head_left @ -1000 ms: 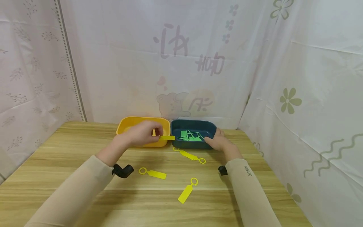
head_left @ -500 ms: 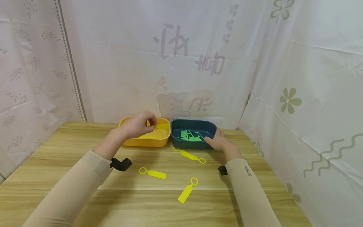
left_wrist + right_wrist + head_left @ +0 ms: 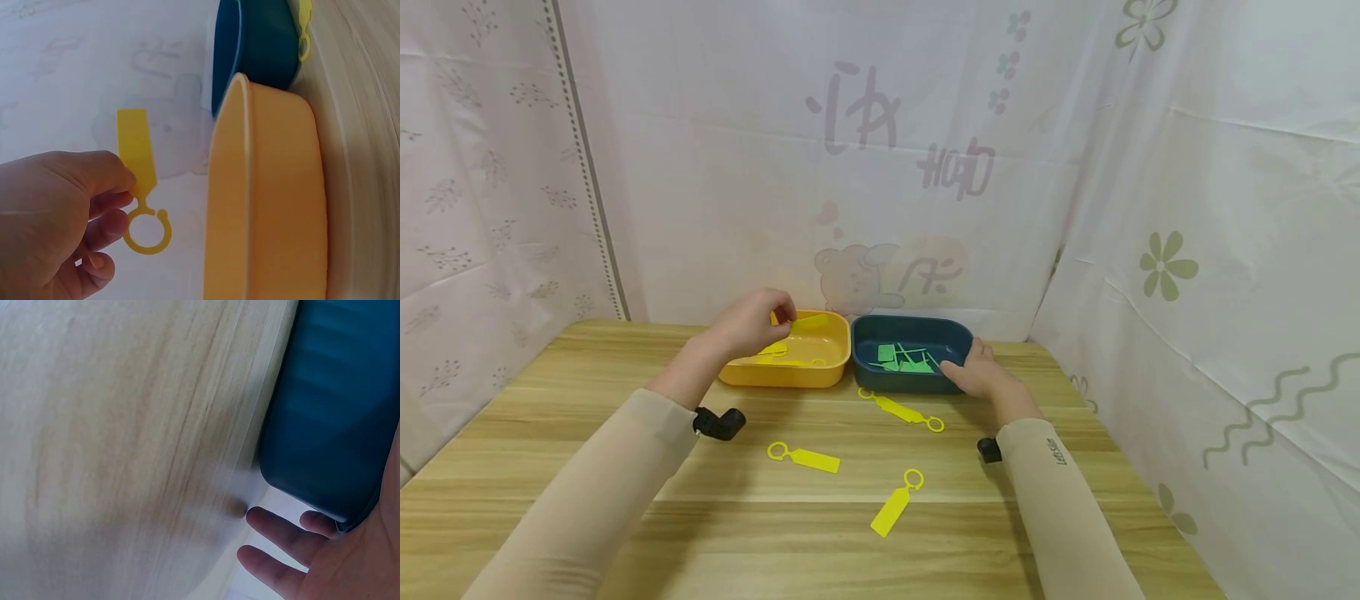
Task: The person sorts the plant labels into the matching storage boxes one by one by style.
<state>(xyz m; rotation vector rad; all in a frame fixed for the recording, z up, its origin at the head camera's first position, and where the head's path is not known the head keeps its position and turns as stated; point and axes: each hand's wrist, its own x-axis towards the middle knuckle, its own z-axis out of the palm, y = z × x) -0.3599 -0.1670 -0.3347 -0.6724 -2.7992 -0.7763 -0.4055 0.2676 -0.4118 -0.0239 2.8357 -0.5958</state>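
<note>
My left hand (image 3: 756, 321) pinches a yellow plastic tag (image 3: 137, 153) between thumb and fingers, over the yellow bin (image 3: 786, 377). The tag has a flat rectangular body and a ring at one end, which hangs lowest in the left wrist view. More yellow tags lie inside that bin, partly behind my hand. At the right end of the dark blue bin (image 3: 898, 383), my right hand (image 3: 981, 372) holds the corner, thumb over the rim and fingers along the outside. Green flat pieces and thin sticks (image 3: 906, 360) lie in the blue bin.
Between me and the bins, yellow tags lie on the wooden table (image 3: 820, 550): one tag (image 3: 805, 458) at left, another tag (image 3: 891, 510) nearer me, and a two-ringed yellow piece (image 3: 901, 410) before the blue bin. A printed curtain (image 3: 700, 167) hangs behind.
My left hand has moved left and slightly back with the yellow tag, from the bin's right end to over its left part. My right hand has stayed on the blue bin.
</note>
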